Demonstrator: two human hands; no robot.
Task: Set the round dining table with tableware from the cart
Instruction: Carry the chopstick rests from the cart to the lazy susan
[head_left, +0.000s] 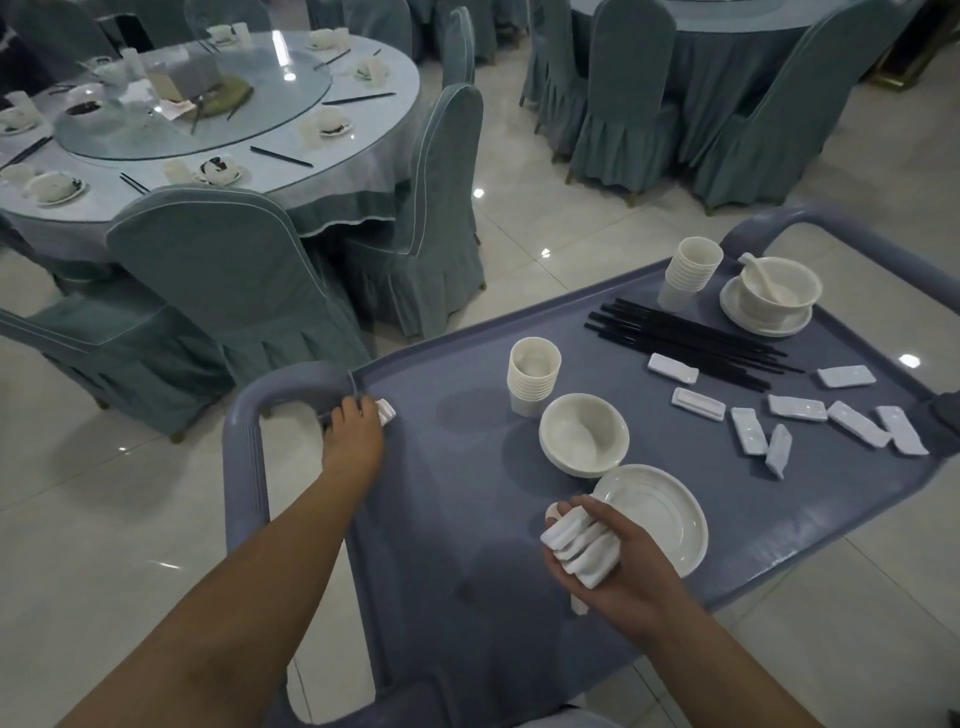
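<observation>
Two hands over the grey cart (779, 525): the left hand (353, 436) grips one white chopstick rest (386, 410) at the tray's near-left corner by the handle, while the right hand (618, 556) clutches a bundle of chopstick rests (582, 545) just beside the white plate (660, 514). Loose rests (800, 408), black chopsticks (680, 338), a bowl (584, 434) and cup stacks (534, 374) lie on the tray. Away at upper left, the round counter (363, 130) already carries place settings.
</observation>
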